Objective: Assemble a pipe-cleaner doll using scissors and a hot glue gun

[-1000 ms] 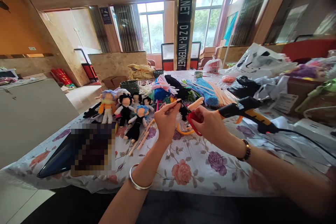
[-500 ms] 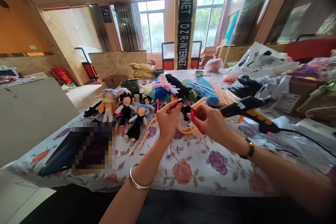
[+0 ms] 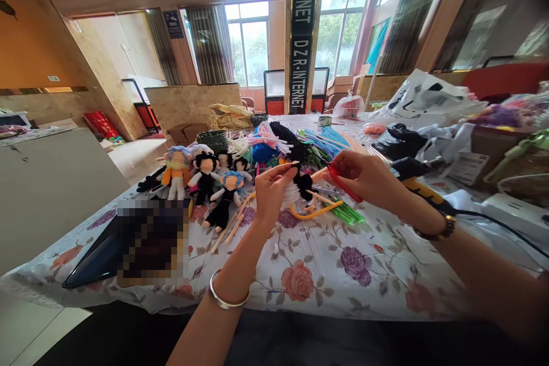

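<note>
My left hand [image 3: 274, 191] is raised over the table, thumb and forefinger pinching a small black fuzzy piece [image 3: 296, 167]. To its right, my right hand [image 3: 371, 180] is closed around red-handled scissors [image 3: 344, 184], their tips toward the left and apart from the pinched piece. Below and between the hands are a white and black fuzzy shape [image 3: 304, 187], a bent yellow strip [image 3: 317, 213] and shiny green strips [image 3: 348, 213]. Several small pipe-cleaner dolls [image 3: 232, 186] stand or lie left of my left hand.
Bundles of coloured pipe cleaners [image 3: 334, 138] heap up behind the hands. A glue gun [image 3: 422, 189] with a cord is partly hidden behind my right wrist. Plastic bags [image 3: 429, 100] and boxes crowd the right side. A dark tablet-like object [image 3: 96, 246] lies at the left.
My right hand has moved right and slightly up with the scissors, away from my left hand, uncovering the green strips. My left hand has stayed nearly still.
</note>
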Motion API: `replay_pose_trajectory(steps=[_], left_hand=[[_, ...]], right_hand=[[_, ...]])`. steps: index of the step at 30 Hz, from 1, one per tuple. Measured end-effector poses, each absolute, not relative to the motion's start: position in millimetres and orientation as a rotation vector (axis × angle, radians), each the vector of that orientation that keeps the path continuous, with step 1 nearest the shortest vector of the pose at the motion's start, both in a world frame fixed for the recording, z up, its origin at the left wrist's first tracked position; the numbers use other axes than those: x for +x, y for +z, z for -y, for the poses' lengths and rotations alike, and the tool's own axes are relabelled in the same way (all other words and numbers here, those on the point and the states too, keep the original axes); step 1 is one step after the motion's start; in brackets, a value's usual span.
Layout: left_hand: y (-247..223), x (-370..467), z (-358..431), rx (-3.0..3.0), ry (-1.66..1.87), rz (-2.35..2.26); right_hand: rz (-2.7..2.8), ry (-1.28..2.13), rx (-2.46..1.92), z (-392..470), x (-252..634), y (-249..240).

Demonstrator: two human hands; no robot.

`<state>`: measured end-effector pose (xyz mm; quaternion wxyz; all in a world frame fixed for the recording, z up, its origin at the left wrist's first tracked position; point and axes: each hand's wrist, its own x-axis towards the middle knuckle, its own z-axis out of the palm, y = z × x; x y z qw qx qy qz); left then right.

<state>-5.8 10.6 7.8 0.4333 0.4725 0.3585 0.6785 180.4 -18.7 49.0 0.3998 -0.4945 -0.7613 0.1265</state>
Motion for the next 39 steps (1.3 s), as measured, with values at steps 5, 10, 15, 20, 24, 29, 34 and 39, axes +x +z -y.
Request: replay_pose_trajectory(steps=[5,10,15,20,24,29,34,39], left_hand=[[10.0,-8.5,-13.4,1.185,1.761,-0.92],[6.8,-9.4,-13.7,1.398,1.868,-1.022],[4.0,-12.7,-10.2,1.797,2.084,-1.084],[5.1,-17.3,-8.2,2.294,2.38,-1.125],[4.6,-20.9,-7.9,2.56,2.467,-1.065],[3.9,-21.8,-7.3,2.597,2.483,-1.052],[6.2,-19.4,-6.6,2.234,2.281,-1.196],[10.5,-19.0,-7.6,1.885,2.046,-1.193]], right_hand=[[2.0,0.466,-1.181,14.2,194.6,55.9],[2.056,0.809,-1.044,12.2,201.3,59.2],[2.239,0.889,-1.053,9.9,211.6,61.4],[2.527,0.917,-1.109,7.9,223.4,64.3],[2.734,0.817,-1.154,13.5,222.5,68.0],[2.839,0.333,-1.341,21.8,215.7,65.7],[2.732,0.102,-1.379,32.5,214.9,74.6],[2.625,0.26,-1.116,38.2,226.5,87.8]])
